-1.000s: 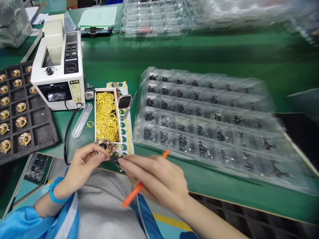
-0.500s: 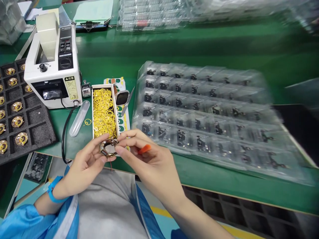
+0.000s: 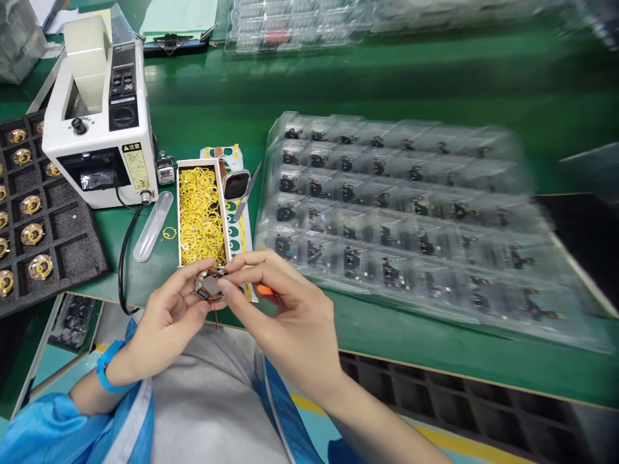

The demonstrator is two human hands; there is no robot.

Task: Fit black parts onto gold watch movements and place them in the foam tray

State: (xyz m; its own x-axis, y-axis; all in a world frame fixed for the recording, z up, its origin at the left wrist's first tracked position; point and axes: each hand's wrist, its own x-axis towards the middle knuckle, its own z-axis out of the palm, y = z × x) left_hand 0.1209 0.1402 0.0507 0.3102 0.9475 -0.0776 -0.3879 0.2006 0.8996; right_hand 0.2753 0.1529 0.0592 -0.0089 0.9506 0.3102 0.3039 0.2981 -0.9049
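Note:
My left hand (image 3: pixel 171 316) is closed around the left side of a round, ring-shaped electronic part (image 3: pixel 211 284) with a metallic rim and a thin red wire hanging below it. My right hand (image 3: pixel 285 316) pinches the right edge of that part between thumb and fingertips. An orange piece (image 3: pixel 265 290), perhaps a tool handle, pokes out from under my right fingers; the rest of it is hidden. Just beyond my hands stands a white box (image 3: pixel 227 235) full of yellow ring-shaped pieces (image 3: pixel 198 206).
A white tape dispenser (image 3: pixel 97 142) stands left, beside a black foam tray (image 3: pixel 72 258) of round gold parts. Clear trays (image 3: pixel 387 206) with small black parts lie right. A clear plastic strip (image 3: pixel 153 225), smartwatch (image 3: pixel 236 185) and tweezers (image 3: pixel 249 193) lie near the box.
My right thumb and fingers have shifted slightly left over the ring part. The orange piece has moved left and turned beneath my fingers. The view has shifted slightly.

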